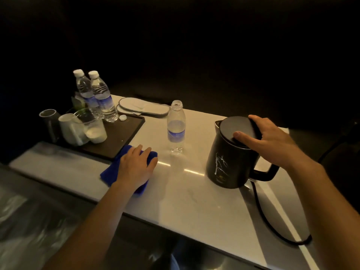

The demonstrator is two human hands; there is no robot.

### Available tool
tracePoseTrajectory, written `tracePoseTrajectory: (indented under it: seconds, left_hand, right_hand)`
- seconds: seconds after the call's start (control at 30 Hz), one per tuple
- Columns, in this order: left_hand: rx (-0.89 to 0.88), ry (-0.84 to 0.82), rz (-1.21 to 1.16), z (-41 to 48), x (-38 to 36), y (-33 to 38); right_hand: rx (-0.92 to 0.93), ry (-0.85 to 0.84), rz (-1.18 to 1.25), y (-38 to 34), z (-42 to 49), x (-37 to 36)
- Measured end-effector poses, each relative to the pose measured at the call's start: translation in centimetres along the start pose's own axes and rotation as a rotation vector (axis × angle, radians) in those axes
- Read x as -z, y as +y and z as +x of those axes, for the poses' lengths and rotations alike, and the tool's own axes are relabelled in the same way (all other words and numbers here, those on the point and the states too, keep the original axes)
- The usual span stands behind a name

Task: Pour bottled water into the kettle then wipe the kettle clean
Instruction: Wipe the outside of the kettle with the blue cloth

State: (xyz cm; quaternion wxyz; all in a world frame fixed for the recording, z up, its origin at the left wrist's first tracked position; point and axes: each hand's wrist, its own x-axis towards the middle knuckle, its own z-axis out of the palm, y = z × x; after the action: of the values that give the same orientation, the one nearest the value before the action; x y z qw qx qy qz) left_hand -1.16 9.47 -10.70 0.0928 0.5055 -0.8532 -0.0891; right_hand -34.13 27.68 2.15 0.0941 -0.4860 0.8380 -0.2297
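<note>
A black kettle (pixel 228 162) with a white mark on its side stands on the pale table (pixel 194 201), lid down. My right hand (pixel 272 141) rests on the lid, thumb and fingers spread over its rim. An uncapped, nearly empty water bottle (pixel 176 127) stands upright left of the kettle. My left hand (pixel 136 166) lies flat on a folded blue cloth (pixel 109 174) at the corner of a dark tray.
The dark tray (pixel 120 137) holds two capped full bottles (pixel 97 94), a loose white cap (pixel 123 117), cups and a glass (pixel 93 125). White slippers (pixel 144 108) lie behind. The kettle's black cord (pixel 272 223) loops over the table at right.
</note>
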Motion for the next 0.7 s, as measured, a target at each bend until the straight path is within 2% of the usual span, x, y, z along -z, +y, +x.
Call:
tracePoseTrajectory:
  seconds: [0.13, 0.5, 0.7]
  left_hand:
    - [-0.004, -0.238, 0.089, 0.3, -1.1, -2.2]
    - [-0.078, -0.224, 0.075, -0.9, -1.8, -2.1]
    - [-0.082, -0.082, 0.045, -2.1, -2.9, -1.0]
  right_hand:
    - [-0.023, 0.030, 0.014, -0.1, -0.3, -0.2]
    - [-0.026, 0.120, 0.000, -0.5, -1.3, -0.7]
    - [-0.033, 0.150, -0.005, -0.7, -1.5, -0.7]
